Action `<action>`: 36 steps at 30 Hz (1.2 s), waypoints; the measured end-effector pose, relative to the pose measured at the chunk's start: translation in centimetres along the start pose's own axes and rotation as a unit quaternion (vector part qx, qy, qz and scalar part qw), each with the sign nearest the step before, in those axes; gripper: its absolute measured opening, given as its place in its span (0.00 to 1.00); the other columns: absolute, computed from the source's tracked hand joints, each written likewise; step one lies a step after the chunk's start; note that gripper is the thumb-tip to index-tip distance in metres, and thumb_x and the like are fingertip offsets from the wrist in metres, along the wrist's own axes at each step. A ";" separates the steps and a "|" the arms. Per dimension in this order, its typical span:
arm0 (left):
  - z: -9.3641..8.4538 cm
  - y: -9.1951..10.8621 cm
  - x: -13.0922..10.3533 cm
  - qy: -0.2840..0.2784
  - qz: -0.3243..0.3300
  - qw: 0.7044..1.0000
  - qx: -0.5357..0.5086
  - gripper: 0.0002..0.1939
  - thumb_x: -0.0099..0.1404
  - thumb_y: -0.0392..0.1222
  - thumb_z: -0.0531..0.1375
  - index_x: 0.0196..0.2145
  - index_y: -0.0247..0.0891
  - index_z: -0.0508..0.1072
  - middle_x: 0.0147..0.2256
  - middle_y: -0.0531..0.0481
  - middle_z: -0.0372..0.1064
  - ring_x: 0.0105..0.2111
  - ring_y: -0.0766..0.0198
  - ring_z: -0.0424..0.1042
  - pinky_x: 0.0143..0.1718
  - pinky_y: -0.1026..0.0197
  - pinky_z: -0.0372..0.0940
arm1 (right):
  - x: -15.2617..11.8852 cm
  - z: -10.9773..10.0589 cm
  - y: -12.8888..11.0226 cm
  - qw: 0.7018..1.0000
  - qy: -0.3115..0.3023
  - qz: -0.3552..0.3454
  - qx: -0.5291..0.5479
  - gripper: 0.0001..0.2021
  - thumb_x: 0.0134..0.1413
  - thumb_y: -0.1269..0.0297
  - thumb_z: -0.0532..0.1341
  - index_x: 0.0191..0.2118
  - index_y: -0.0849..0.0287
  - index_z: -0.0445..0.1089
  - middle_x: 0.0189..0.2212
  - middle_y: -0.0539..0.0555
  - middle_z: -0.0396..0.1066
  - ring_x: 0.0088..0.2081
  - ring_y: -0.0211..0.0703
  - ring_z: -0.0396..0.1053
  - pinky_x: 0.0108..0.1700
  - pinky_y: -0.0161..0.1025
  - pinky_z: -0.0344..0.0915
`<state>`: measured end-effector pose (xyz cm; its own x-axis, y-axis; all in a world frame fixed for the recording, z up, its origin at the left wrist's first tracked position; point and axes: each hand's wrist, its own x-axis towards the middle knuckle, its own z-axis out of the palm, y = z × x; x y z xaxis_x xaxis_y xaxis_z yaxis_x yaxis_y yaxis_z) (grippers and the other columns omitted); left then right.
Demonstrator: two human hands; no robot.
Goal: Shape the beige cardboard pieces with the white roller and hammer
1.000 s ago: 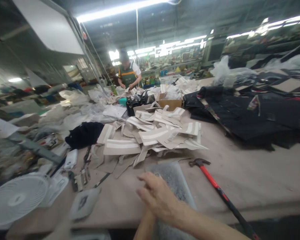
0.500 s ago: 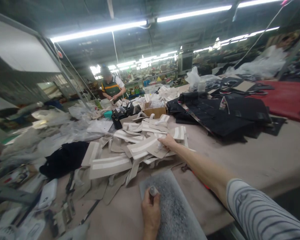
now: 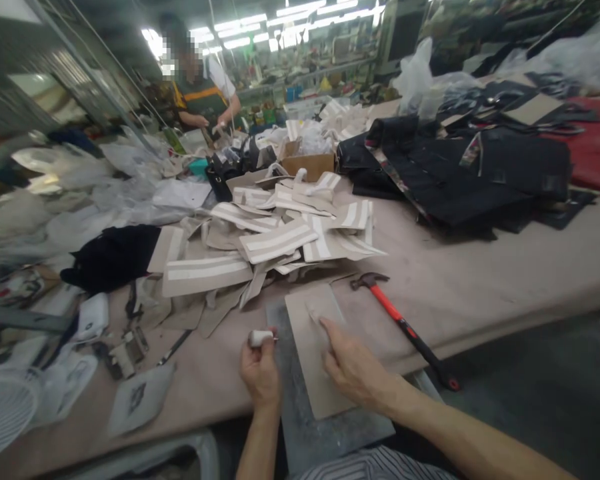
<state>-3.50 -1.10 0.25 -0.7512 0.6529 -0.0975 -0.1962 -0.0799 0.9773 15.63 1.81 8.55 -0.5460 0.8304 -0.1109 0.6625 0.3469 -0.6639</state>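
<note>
My left hand (image 3: 260,373) is closed around a small white cylindrical object (image 3: 261,337) at the near edge of the table. My right hand (image 3: 353,363) presses flat on a beige cut piece (image 3: 313,337) that lies on a grey speckled slab (image 3: 305,427) in front of me. Just beyond the slab spreads a heap of beige pieces with white strips (image 3: 275,243). A red-handled hammer (image 3: 405,327) lies to the right of my right hand.
Black fabric (image 3: 470,173) is piled at the right, a dark cloth (image 3: 110,257) at the left. Small tools and white items (image 3: 93,317) lie at the left front, a fan (image 3: 3,407) at the corner. Another person (image 3: 200,93) works at the far end.
My right hand pulled back from the heap with a beige piece and laid it on the slab. My left hand stayed by the slab with the white object. The camera tilted down.
</note>
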 end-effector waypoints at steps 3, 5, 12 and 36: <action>0.4 1.0 0.1 -0.061 0.015 0.997 0.039 0.23 0.59 0.48 0.69 0.49 0.36 0.71 0.39 0.45 0.80 0.39 0.60 0.79 0.44 0.59 0.71 | -1.5 2.8 1.0 0.999 -0.035 0.022 -0.006 0.33 0.61 0.67 0.48 0.69 0.76 0.49 0.46 0.71 0.74 0.46 0.57 0.74 0.52 0.55 0.67; 1.7 1.8 0.5 -0.118 0.024 0.991 0.065 0.22 0.59 0.48 0.69 0.47 0.35 0.73 0.40 0.43 0.80 0.40 0.59 0.79 0.44 0.60 0.71 | -1.4 3.3 1.3 0.999 -0.026 0.029 -0.004 0.32 0.61 0.67 0.48 0.69 0.75 0.50 0.46 0.71 0.74 0.47 0.57 0.73 0.52 0.55 0.67; 6.6 1.6 2.5 -0.250 0.024 0.965 0.078 0.15 0.56 0.46 0.69 0.39 0.35 0.78 0.36 0.47 0.80 0.35 0.63 0.76 0.39 0.63 0.69 | -1.2 2.2 1.5 0.998 0.025 0.010 0.064 0.31 0.63 0.60 0.54 0.68 0.69 0.55 0.49 0.67 0.73 0.49 0.54 0.72 0.53 0.51 0.67; 6.2 -0.5 2.9 -0.296 0.047 0.943 0.144 0.13 0.59 0.46 0.65 0.41 0.38 0.75 0.36 0.47 0.80 0.37 0.58 0.78 0.41 0.60 0.70 | 1.1 -6.1 11.0 0.924 0.048 0.338 0.175 0.06 0.61 0.61 0.56 0.34 0.57 0.63 0.26 0.51 0.65 0.27 0.41 0.66 0.29 0.36 0.62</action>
<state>-1.68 5.52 0.69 -0.2564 0.9661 0.0313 0.0974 -0.0064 0.9952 25.42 9.18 5.60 -0.0096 0.8460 -0.5331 0.6204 -0.4131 -0.6667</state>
